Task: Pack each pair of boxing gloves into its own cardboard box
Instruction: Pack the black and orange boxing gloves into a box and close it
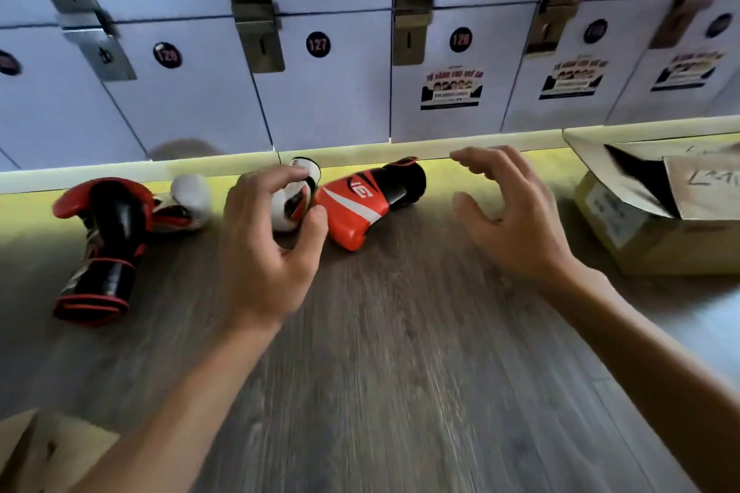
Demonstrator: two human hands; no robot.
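Several boxing gloves lie on the wooden floor along the locker base. An orange, white and black glove (362, 202) lies in the middle. A white glove (294, 192) sits just left of it, partly behind my left hand (266, 248), whose curled fingers hover over it and hold nothing. Another white glove (192, 200) and a black-and-red glove (106, 244) lie further left. My right hand (508, 212) hovers with spread fingers to the right of the orange glove, apart from it. An open cardboard box (656, 236) stands at the right.
A wall of white numbered lockers (328, 92) rises behind the gloves, above a pale lit plinth. A flap of a second cardboard box (44, 448) shows at the bottom left corner. Bare wooden floor (400, 372) lies between my forearms.
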